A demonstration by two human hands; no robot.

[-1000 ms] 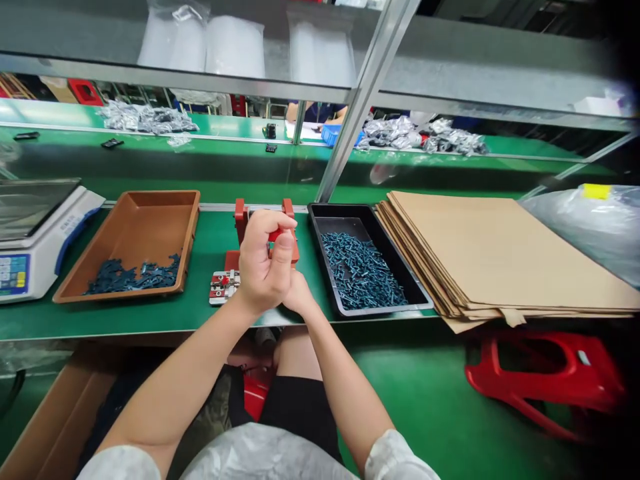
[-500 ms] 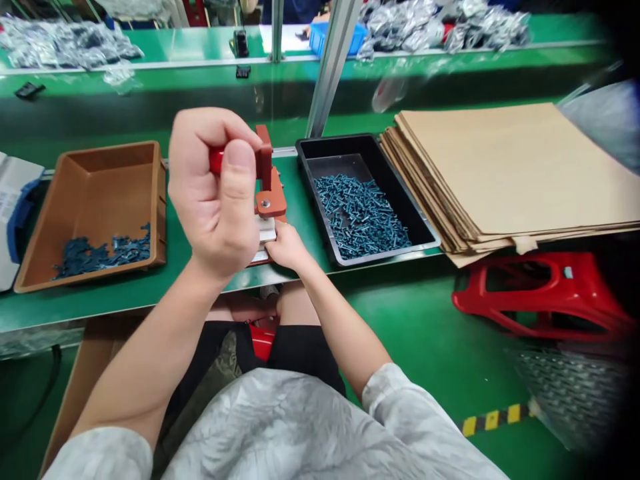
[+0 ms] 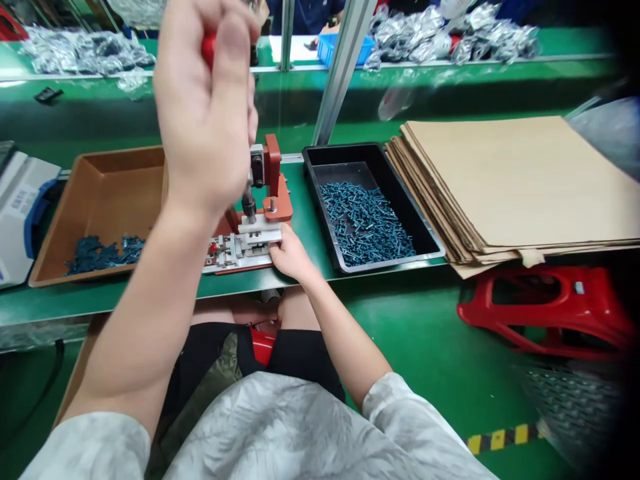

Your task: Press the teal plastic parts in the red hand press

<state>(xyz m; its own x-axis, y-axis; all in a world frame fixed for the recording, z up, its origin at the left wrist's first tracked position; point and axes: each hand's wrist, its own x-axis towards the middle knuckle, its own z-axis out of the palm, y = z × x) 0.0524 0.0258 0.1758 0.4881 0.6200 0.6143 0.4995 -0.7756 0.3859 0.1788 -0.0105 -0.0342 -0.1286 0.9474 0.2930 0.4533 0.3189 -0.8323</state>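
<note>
A small red hand press stands on the green bench between two trays. My left hand is raised high in a fist round the press's red handle, which barely shows at the top of the fist. My right hand rests at the right end of the white and metal fixture under the press head, fingers curled against it. What lies in the fixture is too small to make out.
A brown tray with a few dark blue parts sits left of the press. A black tray holding several blue pieces sits right. Stacked cardboard sheets, a scale, a red stool and a metal post surround them.
My left hand has gone upward with the red handle, from low over the press to near the top of view. The right hand has stayed at the fixture. The camera tilted down.
</note>
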